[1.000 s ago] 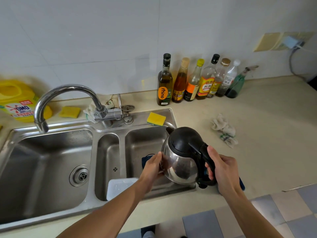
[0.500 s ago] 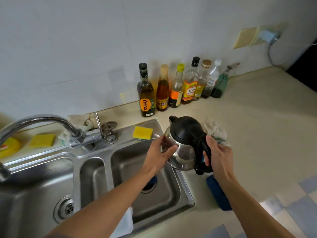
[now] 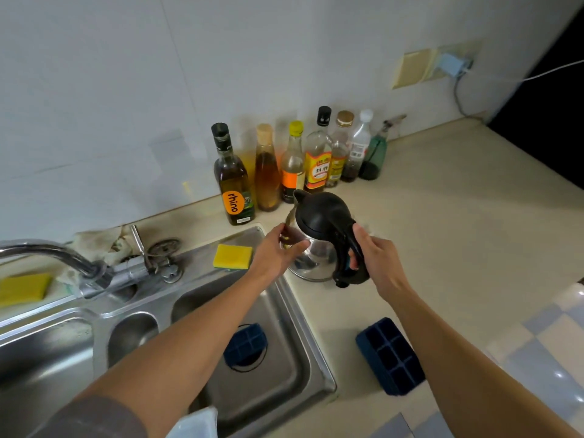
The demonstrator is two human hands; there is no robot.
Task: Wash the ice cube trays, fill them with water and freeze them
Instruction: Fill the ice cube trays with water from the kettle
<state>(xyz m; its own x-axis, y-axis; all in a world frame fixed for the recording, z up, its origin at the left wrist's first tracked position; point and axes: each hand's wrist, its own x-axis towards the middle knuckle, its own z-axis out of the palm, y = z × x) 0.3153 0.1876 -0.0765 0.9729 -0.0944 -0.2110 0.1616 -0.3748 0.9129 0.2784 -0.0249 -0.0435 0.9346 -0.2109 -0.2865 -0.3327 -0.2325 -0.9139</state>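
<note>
- My right hand [image 3: 376,263] is wrapped tight round the black handle of the kettle [image 3: 319,216], fingers curled through it and thumb on top.
- My left hand [image 3: 278,254] cups the steel side of the kettle, fingers curved against the body and thumb up near the spout, steadying it.
- The kettle sits low between my hands, over the counter [image 3: 442,232] just beyond the sink's [image 3: 303,327] corner. I cannot tell whether its base touches.
- One blue ice cube tray [image 3: 392,355] lies on the counter below my right wrist, close to me, cells up.
- A second blue tray [image 3: 245,343] lies in the sink basin under my left forearm, over the drain.
- I cannot tell whether either tray holds water.
- I judge this to be the filling step, with the kettle as my water source and freezing not yet begun.
- Next I would need the spout brought back towards me, over the tray by my right wrist, then a slow tilt so each cell fills without spilling.
- The tray in the basin needs lifting out flat first.
</note>
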